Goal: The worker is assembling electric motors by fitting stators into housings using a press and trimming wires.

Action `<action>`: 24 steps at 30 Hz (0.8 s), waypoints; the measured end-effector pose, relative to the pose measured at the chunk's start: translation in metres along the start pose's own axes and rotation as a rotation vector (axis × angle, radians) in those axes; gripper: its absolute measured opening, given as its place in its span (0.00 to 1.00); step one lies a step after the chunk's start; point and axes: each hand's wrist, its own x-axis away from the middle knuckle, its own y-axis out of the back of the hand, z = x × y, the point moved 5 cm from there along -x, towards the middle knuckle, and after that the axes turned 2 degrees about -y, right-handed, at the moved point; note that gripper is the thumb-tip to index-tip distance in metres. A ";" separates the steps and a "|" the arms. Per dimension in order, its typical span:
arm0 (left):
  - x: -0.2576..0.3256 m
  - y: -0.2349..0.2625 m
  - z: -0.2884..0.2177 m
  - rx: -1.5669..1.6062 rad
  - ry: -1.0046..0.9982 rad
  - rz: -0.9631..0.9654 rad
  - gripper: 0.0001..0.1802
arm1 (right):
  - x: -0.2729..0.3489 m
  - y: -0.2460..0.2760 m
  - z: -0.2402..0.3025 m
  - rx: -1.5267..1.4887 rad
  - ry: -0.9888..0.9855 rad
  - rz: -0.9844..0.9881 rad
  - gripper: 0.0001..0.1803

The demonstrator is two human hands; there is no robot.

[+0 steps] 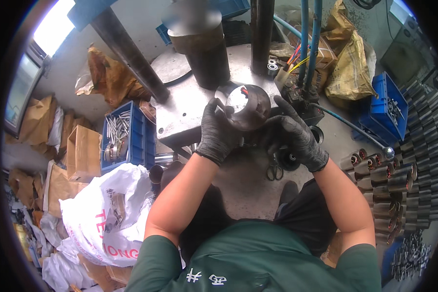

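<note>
A shiny, short metal cylinder (pixel 250 113) is at the front edge of the steel press table (pixel 182 119), with a bright top and a small red spot inside its rim. My left hand (pixel 218 130), in a dark grey glove, is closed against the cylinder's left side, its thumb near the rim. Just right of the cylinder is my gloved right hand (pixel 297 134), fingers apart and partly bent; a small gap shows between its upper fingers and the metal. Its lower fingers are in shadow. Behind the cylinder stands the press's thick round ram (pixel 207 61).
Steel columns (pixel 126 51) flank the ram. A lever with a ball knob (pixel 388 153) reaches out at the right. Stacked metal cylinders (pixel 399 180) fill the right side. Blue crates (pixel 143 141) and a white sack (pixel 107 209) stand left. Scissors (pixel 274 172) lie below the table.
</note>
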 end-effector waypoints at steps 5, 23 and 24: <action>-0.004 -0.004 0.015 -0.002 0.111 0.229 0.27 | -0.009 -0.013 -0.007 0.054 0.101 0.046 0.38; 0.008 0.012 0.017 0.193 0.198 -0.162 0.47 | -0.015 -0.013 -0.027 -0.090 0.030 -0.086 0.35; 0.006 0.012 0.010 -0.054 0.022 -0.013 0.48 | -0.016 -0.017 -0.027 -0.090 0.027 -0.078 0.35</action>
